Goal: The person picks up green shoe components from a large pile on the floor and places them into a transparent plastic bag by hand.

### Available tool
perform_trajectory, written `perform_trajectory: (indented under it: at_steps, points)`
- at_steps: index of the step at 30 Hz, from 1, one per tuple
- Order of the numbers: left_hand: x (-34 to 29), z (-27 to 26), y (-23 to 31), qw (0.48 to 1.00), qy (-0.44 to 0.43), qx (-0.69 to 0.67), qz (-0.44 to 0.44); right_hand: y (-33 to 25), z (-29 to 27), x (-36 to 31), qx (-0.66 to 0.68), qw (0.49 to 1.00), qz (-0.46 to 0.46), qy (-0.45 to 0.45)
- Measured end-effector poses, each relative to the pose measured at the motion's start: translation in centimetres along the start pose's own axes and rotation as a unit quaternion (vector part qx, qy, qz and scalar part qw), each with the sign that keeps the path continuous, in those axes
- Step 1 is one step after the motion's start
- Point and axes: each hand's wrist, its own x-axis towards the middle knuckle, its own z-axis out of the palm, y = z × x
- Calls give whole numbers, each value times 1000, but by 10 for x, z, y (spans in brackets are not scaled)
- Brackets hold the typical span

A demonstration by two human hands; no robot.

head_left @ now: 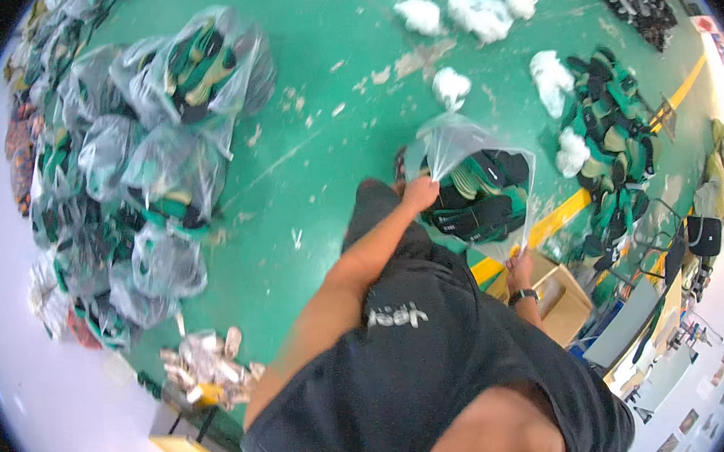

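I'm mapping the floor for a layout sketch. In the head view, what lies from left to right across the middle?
Heap of filled clear bags → left hand gripping the open clear bag of green and black pieces → loose pile of green and black pieces.

Bare green floor (325, 100) lies open ahead and to the left of the clear bag (474, 177), giving free passage there. Farther left, a heap of filled plastic bags (141, 159) blocks the way. To the right, a pile of green and black pieces (612, 127) and a cardboard box (557, 295) crowd close. White stuffing clumps (473, 14) dot the floor beyond.
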Motion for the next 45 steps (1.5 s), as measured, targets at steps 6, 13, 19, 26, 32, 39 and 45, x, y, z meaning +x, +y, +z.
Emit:
perform_trajectory:
  at_steps: [6,13,19,26,32,39,45]
  points:
    - [-128,-89,-115,984,67,-117,-115,81,50,-126,-96,994,48,-23]
    - [-210,-146,-174,928,97,-338,-120,107,162,-131,-278,958,-62,-10]
    - [-200,-255,-204,865,164,-464,-103,85,328,-164,-303,940,-115,-111]
    - [-235,-355,-263,815,352,-452,-85,89,547,-256,-322,902,-71,-277]
    - [-260,-442,-346,863,503,49,-22,185,711,-245,-284,857,1,-430]
    - [-269,-519,-369,661,566,-418,-260,231,830,-240,-375,709,103,-589]
    - [-278,-474,-367,554,639,-447,-293,208,824,-214,-481,629,124,-598]
